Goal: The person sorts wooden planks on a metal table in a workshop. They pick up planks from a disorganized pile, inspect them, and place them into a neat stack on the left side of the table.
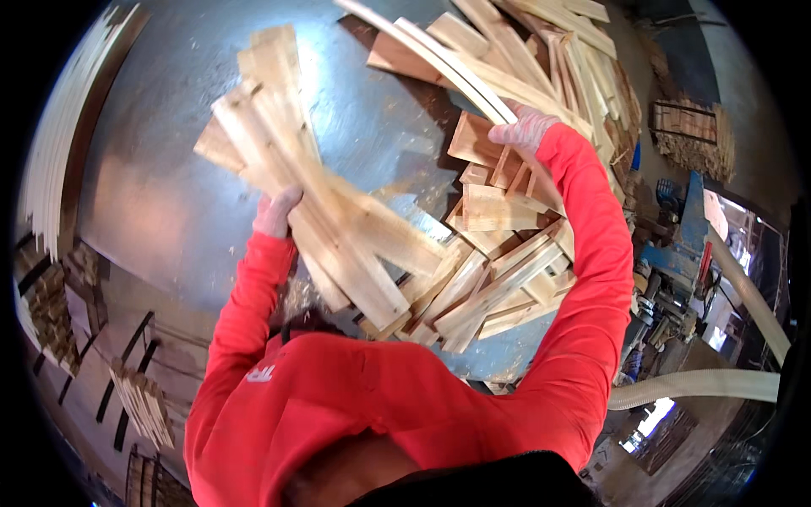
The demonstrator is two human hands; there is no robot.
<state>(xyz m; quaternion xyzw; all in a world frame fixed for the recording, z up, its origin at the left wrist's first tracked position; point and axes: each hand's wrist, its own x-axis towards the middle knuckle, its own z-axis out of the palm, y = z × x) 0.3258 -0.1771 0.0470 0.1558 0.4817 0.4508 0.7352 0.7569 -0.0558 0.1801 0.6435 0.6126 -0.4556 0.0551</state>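
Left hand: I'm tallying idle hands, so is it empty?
No, the left hand grips a bundle of wooden slats raised above the metal table.

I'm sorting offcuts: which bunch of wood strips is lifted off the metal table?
The fanned bundle of pale strips gripped by the left hand; the others lie loose on the table, where the right hand reaches.

Wood offcuts lie heaped on the metal table, right of the lifted slats

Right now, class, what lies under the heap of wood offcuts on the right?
The heap lies on a shiny metal table, bare to its left. The right hand rests on top. What is under the heap is covered by boards.
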